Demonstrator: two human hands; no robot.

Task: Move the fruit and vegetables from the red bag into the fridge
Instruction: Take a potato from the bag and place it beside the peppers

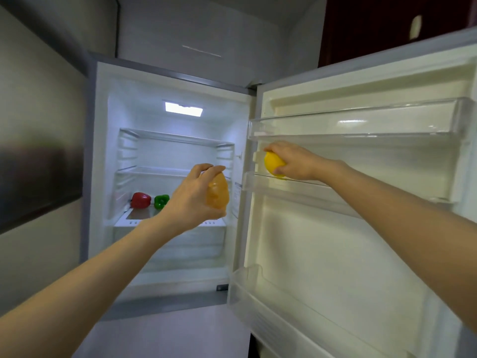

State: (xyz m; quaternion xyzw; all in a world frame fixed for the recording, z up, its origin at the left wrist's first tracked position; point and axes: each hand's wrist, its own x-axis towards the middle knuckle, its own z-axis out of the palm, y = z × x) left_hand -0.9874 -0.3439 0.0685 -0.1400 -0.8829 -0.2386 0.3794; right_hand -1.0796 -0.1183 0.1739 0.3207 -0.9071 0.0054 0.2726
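The fridge [100,151] stands open before me, its door [335,241] swung to the right. My left hand [191,200] grips an orange fruit [219,193] in front of the fridge's middle shelves. My right hand [294,161] holds a yellow lemon [272,164] just above the rim of the middle door shelf [304,184]. On the lowest shelf inside lie a red pepper [140,200] and a green pepper [161,201], side by side at the left. The red bag is out of sight.
Upper glass shelves [175,138] inside hold nothing I can see. A top door bin [361,125] and a bottom door bin [296,306] flank the middle one. A steel-coloured panel [38,151] borders the fridge's left side. A drawer [180,244] sits under the peppers.
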